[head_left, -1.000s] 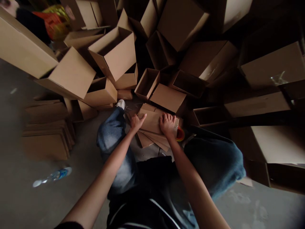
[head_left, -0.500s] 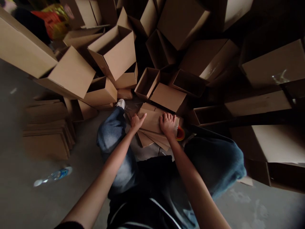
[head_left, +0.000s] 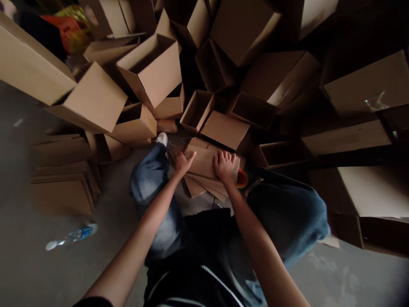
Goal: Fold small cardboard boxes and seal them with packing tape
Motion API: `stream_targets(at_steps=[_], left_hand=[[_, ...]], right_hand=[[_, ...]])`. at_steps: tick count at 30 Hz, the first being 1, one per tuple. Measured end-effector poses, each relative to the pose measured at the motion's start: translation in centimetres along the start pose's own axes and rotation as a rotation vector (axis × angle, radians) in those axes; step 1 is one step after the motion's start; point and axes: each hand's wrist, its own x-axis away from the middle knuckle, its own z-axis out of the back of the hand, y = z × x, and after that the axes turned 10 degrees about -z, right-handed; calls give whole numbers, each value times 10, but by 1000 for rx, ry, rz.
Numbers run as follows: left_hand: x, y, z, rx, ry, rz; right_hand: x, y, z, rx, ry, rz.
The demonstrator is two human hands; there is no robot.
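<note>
A flat, unfolded cardboard box (head_left: 203,162) lies on the floor between my knees, on top of a few more flat pieces. My left hand (head_left: 183,163) grips its left edge, thumb on top and fingers curled under. My right hand (head_left: 224,165) presses down on its right part with the fingers spread flat. A roll with a red and orange rim (head_left: 242,178) sits just right of my right hand, partly hidden by it.
Many assembled open cardboard boxes (head_left: 153,68) are piled in front and to the right. A stack of flat cardboard (head_left: 64,175) lies on the concrete floor at left. A plastic water bottle (head_left: 72,236) lies near my left arm.
</note>
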Motion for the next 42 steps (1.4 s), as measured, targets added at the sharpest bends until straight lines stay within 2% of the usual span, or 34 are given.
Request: stream_targets(at_steps=[7, 22, 42], left_hand=[[0, -1, -1, -12, 25, -33], [2, 2, 4, -51, -25, 5], [0, -1, -2, -50, -11, 18]], right_hand=[[0, 0, 2, -8, -11, 2], [0, 0, 2, -2, -4, 10], [0, -1, 3, -1, -5, 3]])
